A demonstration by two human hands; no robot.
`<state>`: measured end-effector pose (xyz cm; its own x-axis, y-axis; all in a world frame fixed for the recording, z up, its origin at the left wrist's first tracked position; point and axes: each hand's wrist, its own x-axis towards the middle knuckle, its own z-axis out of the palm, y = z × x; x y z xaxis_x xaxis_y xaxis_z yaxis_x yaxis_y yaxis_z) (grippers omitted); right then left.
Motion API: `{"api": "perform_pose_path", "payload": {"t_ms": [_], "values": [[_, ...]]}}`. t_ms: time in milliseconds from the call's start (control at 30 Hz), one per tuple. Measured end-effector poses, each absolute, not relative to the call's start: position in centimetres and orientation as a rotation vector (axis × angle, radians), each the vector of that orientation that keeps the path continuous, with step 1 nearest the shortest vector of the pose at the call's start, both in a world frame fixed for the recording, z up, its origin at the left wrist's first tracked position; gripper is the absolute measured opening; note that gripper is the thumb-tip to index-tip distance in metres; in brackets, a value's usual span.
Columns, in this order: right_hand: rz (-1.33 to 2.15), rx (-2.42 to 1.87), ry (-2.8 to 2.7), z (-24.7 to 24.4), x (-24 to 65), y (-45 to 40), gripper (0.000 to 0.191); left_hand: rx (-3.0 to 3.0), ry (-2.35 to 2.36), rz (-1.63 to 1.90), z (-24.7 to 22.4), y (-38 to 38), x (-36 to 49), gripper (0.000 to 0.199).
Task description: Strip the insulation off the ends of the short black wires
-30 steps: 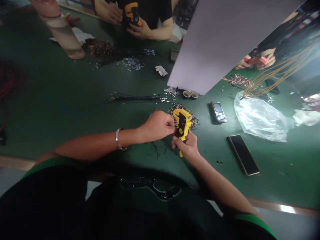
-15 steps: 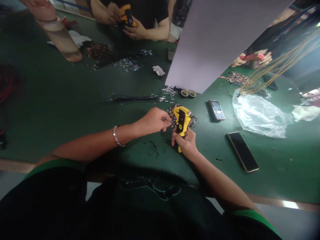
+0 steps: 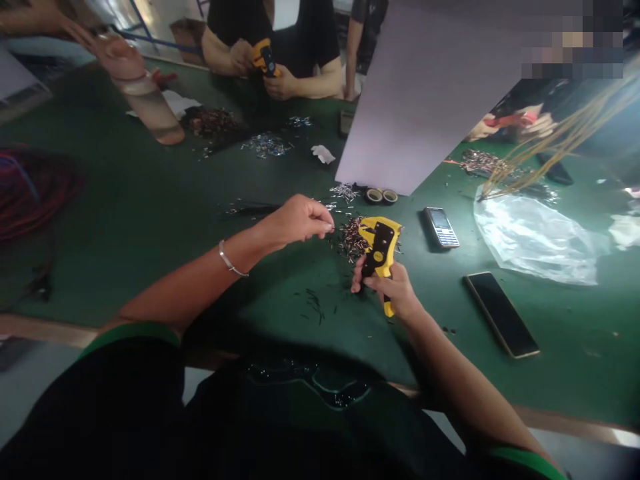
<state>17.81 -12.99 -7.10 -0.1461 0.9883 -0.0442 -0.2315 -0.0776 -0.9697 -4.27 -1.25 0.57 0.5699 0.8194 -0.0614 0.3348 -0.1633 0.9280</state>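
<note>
My left hand [image 3: 303,220] is pinched closed, left of the pile of small dark and coppery pieces [image 3: 351,239]; what lies between its fingertips is too small to make out. Wrapped round the handles of a yellow and black hand tool [image 3: 381,248] is my right hand [image 3: 393,288], the tool's head over the right part of that pile. Thin black wires [image 3: 250,209] lie behind my left hand, partly hidden by it. Silvery small pieces [image 3: 344,192] are beside two black tape rolls [image 3: 381,196]. Short black scraps [image 3: 315,305] lie nearer me.
A keypad phone [image 3: 441,228], a smartphone [image 3: 501,315] and a clear plastic bag [image 3: 540,233] lie to the right. A pale panel [image 3: 405,100] rises behind the tape rolls. A bottle [image 3: 150,107] stands back left. Across the table a person holds another yellow tool [image 3: 266,59].
My left hand has moved away from the tool, to the left and back. The tool in my right hand has moved slightly right. The camera view has shifted a little.
</note>
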Motion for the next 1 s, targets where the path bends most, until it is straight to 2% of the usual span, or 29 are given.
{"api": "perform_pose_path", "payload": {"t_ms": [333, 1000], "values": [[1.695, -0.857, -1.178, -6.9, 17.9, -13.3, 0.039, 1.645, 0.851, 0.525, 0.3, -0.9, -4.4, 0.006], [1.688, -0.897, -1.223, -5.9, 17.2, -14.1, 0.031, 1.531, 0.779, 0.471, -0.1, -1.3, -4.1, 0.006]]}}
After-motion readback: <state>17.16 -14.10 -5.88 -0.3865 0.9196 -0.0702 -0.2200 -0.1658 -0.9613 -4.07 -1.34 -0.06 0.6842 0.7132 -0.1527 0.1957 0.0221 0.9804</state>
